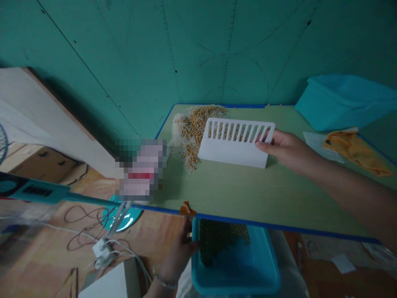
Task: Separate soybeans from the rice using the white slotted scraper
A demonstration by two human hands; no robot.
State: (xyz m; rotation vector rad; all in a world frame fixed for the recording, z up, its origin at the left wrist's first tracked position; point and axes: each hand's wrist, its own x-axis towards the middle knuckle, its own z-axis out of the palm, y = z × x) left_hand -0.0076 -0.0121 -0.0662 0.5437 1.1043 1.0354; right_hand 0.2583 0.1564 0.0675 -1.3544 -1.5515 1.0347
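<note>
My right hand (277, 142) is closed on the right end of a white plastic slotted plate (234, 151), thumb in front and fingers behind near the slots. The plate stands tilted on the table, its left edge beside a spread of yellow soybeans (195, 124) and fine whitish grains (177, 132). Some soybeans show through the slots. Below the table's front edge, my left hand (181, 248) grips the left rim of a blue plastic basin (235, 285). Dark green beans (214, 244) and some soybeans lie in the basin's far left part.
The light green table (248, 194) has a blue edge and brown tape (187, 209) at the front. A blue bin (338, 103), an orange cloth (356, 151) and white paper are at right. A pixelated item (142, 171) sits at left. Cables and a power strip (103, 250) lie below.
</note>
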